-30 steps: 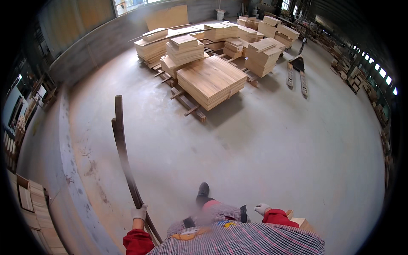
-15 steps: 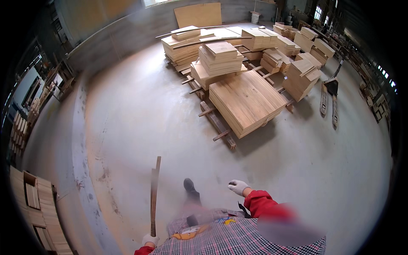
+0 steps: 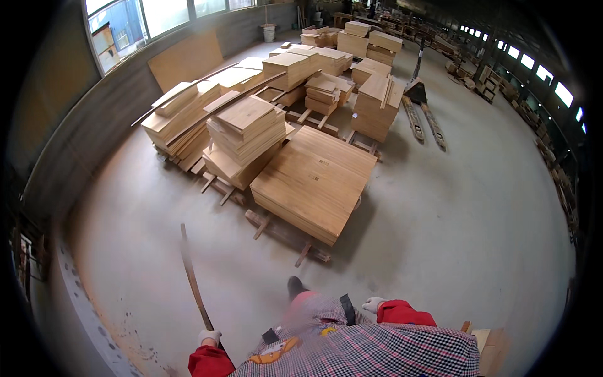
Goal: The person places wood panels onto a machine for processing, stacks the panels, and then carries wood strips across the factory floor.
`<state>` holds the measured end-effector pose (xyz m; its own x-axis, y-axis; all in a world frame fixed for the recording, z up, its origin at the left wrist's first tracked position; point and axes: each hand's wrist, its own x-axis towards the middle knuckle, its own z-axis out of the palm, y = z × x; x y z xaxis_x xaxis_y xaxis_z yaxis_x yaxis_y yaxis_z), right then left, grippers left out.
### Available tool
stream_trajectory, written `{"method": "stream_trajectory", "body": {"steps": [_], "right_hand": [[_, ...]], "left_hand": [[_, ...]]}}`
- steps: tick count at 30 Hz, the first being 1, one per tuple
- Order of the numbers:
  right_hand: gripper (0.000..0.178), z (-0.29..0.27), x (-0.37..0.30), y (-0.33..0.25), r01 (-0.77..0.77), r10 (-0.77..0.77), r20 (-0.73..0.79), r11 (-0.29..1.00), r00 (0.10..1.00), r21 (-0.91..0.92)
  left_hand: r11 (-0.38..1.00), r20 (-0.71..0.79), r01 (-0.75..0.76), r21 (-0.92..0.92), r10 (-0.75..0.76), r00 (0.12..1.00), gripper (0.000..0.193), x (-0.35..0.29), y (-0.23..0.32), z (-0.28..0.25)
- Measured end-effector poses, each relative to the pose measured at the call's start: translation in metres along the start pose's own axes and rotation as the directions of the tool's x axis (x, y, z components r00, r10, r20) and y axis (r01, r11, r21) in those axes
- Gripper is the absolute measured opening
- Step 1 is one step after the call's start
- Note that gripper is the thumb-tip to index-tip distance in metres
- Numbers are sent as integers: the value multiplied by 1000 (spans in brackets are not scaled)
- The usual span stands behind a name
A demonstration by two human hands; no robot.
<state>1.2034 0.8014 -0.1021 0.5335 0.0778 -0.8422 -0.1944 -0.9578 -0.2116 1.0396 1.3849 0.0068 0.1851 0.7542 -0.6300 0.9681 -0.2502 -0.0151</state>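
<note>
My left hand [image 3: 209, 338], in a white glove and red sleeve, is closed around a long, thin wooden strip [image 3: 196, 290]. The strip slants up and forward over the floor, and its lower end passes behind the hand beside my checked apron [image 3: 377, 349]. At my right side, my right hand [image 3: 373, 305], also gloved, hangs with fingers curled in and nothing showing in them. Ahead of me lies a stack of large wooden panels [image 3: 317, 179] on wooden bearers [image 3: 289, 235]; neither hand touches it.
More stacked panels [image 3: 246, 129] and boards stand behind, with long thin strips [image 3: 213, 112] across some. A pallet jack [image 3: 416, 94] stands at the right. A grey wall [image 3: 119, 100] with windows runs along the left. Pale wood [image 3: 493, 349] shows at lower right.
My view has swung left and come closer to the panel stack. The strip in my left hand now leans further left. My right hand has drawn back nearer my body.
</note>
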Motion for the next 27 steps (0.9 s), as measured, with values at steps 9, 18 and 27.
{"method": "stream_trajectory", "body": {"steps": [9,18,27], "right_hand": [[51,-45,145,-139,170,-170,1,980,985,-107],[40,-238,113,-410,403,-237,-346,721,908,564],[43,-82,101,-389,-236,531,-149,587,834,775]], "left_hand": [[866,-61,-469,172,485,872,34,114,319,-152],[652,-49,-694,306,738,673,41,164,598,-271],[426,206,-740,521,778,594,37,242,887,-309]]}}
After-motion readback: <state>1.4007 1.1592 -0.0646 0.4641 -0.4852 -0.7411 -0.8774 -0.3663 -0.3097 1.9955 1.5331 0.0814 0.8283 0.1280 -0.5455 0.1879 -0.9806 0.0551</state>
